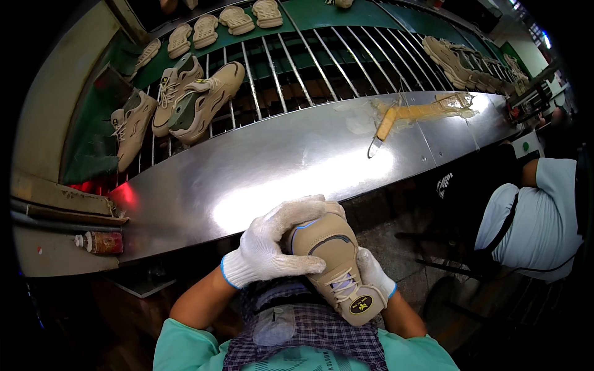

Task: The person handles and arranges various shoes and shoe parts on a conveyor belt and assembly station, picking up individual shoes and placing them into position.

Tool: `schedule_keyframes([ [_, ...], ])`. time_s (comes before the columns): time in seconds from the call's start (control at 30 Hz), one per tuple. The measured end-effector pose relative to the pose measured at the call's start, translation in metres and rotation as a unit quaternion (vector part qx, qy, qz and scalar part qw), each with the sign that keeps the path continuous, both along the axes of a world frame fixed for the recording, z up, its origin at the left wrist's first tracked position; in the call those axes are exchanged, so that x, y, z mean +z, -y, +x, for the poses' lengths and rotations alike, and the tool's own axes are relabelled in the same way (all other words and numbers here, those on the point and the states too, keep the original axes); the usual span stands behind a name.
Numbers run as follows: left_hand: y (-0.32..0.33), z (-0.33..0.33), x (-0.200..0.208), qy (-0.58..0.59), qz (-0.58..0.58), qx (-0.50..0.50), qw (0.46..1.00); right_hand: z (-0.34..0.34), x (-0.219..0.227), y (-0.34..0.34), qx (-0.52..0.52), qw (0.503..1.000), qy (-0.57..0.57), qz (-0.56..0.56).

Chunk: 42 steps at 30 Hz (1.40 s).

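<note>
A beige sneaker [334, 252] with pale laces and a dark round badge on its tongue is held in front of my body, its toe pointing away from me. My left hand [272, 238], in a white knit glove, wraps round the toe end, thumb across the upper. On the shoe's other side, my gloved right hand [373, 272] grips near the tongue and heel; most of its fingers are hidden behind the shoe. The steel bench edge [297, 179] lies just beyond the toe.
Finished-looking sneakers [207, 102] rest on the metal rollers [281, 74] at the left, with more shoes [455, 62] at the far right. Beige soles [236, 20] line the green belt [315, 15]. A yellow-handled knife [385, 127] lies on the bench. A seated person [526, 216] is at right.
</note>
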<state>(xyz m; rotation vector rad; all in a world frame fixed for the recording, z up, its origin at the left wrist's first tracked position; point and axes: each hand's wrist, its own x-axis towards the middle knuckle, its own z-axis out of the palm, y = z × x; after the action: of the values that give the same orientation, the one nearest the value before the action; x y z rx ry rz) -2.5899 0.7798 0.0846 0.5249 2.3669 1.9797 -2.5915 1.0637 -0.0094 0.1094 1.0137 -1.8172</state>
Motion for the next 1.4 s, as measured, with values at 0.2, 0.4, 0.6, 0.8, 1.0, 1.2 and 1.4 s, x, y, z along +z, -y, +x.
schedule_keyframes([
  [0.2, -0.008, -0.04, -0.021, -0.047, -0.009, -0.095, 0.994, 0.015, 0.007, -0.001, -0.137, 0.98, 0.094, -0.112],
  [0.4, -0.016, -0.037, -0.047, 0.114, 0.037, -0.133, 0.984, 0.007, -0.005, -0.01, -0.229, 0.941, 0.14, -0.204],
  [0.6, -0.033, -0.022, -0.056, 0.1, -0.036, -0.101, 0.989, -0.002, -0.007, -0.012, -0.249, 0.936, 0.128, -0.213],
  [0.8, -0.052, -0.011, -0.074, 0.021, 0.0, -0.005, 1.0, 0.009, -0.005, -0.013, -0.262, 0.935, 0.121, -0.208],
  [1.0, -0.051, -0.009, -0.066, 0.131, 0.027, -0.09, 0.987, 0.011, -0.006, -0.004, -0.26, 0.937, 0.113, -0.205],
  [1.2, -0.053, -0.005, -0.068, 0.122, 0.035, -0.091, 0.988, 0.018, -0.004, -0.005, -0.273, 0.935, 0.108, -0.201],
  [1.4, -0.057, 0.008, -0.083, 0.098, 0.052, -0.057, 0.992, 0.026, -0.004, -0.002, -0.278, 0.934, 0.107, -0.199],
])
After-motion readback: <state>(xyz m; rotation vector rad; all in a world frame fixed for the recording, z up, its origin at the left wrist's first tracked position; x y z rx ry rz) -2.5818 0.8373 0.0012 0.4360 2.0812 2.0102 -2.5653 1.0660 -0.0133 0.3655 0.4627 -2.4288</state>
